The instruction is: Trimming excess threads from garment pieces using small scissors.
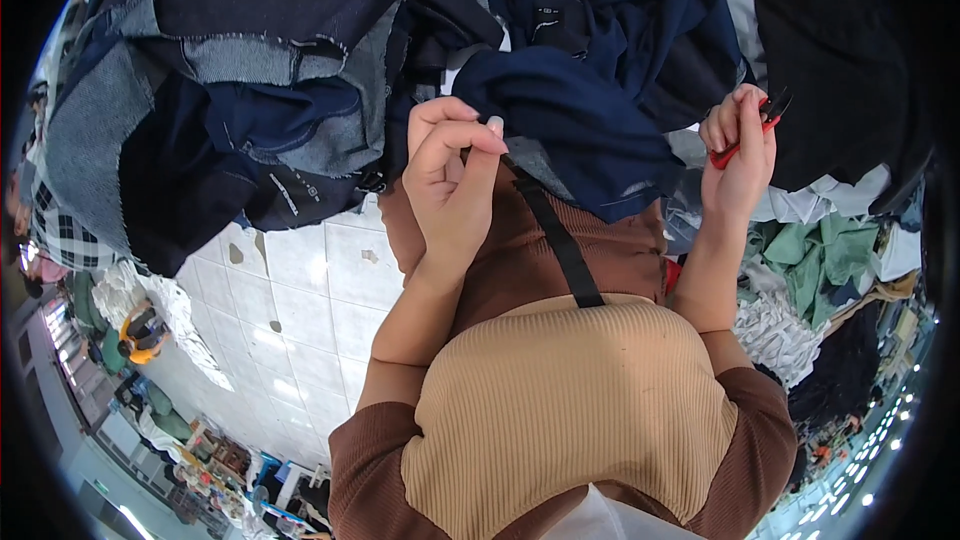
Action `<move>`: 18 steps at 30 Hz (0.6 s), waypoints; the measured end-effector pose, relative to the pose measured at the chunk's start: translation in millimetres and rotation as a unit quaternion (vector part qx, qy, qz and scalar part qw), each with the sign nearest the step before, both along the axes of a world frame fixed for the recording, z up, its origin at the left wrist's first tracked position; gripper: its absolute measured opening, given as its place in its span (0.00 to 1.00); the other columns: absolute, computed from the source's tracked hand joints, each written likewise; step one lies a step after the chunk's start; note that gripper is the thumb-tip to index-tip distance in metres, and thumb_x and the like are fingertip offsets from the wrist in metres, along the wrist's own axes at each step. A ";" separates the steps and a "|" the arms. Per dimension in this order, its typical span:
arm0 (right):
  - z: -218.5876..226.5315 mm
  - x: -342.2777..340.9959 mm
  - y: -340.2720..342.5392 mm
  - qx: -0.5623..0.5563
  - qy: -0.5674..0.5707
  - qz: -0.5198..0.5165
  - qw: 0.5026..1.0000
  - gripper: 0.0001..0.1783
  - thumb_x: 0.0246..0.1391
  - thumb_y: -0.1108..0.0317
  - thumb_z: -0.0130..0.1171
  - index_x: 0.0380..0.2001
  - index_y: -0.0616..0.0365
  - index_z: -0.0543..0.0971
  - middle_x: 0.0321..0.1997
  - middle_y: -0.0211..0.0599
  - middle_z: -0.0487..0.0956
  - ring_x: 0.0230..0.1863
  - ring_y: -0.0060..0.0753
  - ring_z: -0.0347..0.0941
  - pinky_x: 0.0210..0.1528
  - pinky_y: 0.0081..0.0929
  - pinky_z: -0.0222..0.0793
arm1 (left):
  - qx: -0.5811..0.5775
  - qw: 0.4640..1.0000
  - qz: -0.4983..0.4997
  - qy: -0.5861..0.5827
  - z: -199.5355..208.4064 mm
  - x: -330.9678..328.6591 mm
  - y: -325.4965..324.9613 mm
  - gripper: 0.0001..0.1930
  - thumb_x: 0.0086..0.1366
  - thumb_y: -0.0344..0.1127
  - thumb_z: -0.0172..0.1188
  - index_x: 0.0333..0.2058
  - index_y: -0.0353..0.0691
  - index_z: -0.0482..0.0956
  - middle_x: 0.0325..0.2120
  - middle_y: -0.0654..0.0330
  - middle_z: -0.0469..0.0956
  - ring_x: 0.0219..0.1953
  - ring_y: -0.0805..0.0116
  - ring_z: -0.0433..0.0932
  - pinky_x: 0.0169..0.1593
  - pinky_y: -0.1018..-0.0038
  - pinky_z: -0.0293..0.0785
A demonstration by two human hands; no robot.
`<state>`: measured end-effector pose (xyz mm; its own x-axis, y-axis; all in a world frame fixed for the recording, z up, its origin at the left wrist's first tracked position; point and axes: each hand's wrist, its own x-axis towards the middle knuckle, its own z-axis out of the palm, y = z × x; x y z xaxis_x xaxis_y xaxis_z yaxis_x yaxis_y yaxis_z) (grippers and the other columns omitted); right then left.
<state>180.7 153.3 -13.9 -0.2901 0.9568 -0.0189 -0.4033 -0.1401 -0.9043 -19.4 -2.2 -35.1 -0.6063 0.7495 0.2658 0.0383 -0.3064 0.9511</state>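
My left hand [448,172] is raised over my lap with thumb and fingers pinched together. Whatever it may hold is too small to make out. In my right hand [740,152] is a pair of red thread snips [768,116], wrapped by the fingers, with its dark blades pointing up and outward. Between the two hands a navy garment [570,95] lies crumpled, hanging over the near edge onto my lap. Part of it shows a greyish inner side.
Dark denim pieces [270,60] with frayed edges are heaped at the left. Black cloth [830,80] lies piled at the right, with green cloth [830,255] below it. Pale floor tiles [300,290] show at lower left, where a person in orange [145,332] is farther off.
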 end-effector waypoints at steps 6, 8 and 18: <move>-0.5 -6.9 -39.2 -0.099 -0.063 0.135 0.984 0.13 0.64 0.59 0.46 0.38 0.58 0.73 0.28 0.32 0.73 0.19 0.17 0.63 0.19 0.15 0.57 | -0.061 0.969 0.052 0.232 3.4 10.5 7.1 0.34 0.45 0.32 0.74 0.49 0.37 0.63 0.49 0.50 0.62 0.48 0.58 0.65 0.52 0.68 0.63; 4.1 -21.6 -54.5 -0.087 -0.059 0.248 0.963 0.12 0.60 0.65 0.51 0.42 0.61 0.74 0.35 0.32 0.76 0.23 0.15 0.66 0.25 0.12 0.61 | -0.011 0.951 0.072 0.299 -1.0 14.1 14.5 0.39 0.45 0.37 0.75 0.51 0.35 0.60 0.56 0.43 0.54 0.56 0.47 0.58 0.59 0.57 0.55; 9.8 -37.9 -60.3 -0.132 -0.161 0.342 0.916 0.05 0.44 0.79 0.54 0.28 0.66 0.76 0.22 0.27 0.74 0.22 0.14 0.68 0.27 0.13 0.64 | 0.065 0.858 0.079 0.503 -21.5 4.8 19.1 0.59 0.49 0.57 0.68 0.63 0.36 0.34 0.63 0.33 0.30 0.65 0.36 0.31 0.62 0.43 0.21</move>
<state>142.8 93.0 -4.1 -0.7587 0.5029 -0.4141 0.1426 -0.4921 -0.8588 -14.6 17.0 -56.7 -0.1134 0.6035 0.7893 0.8706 -0.3224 0.3716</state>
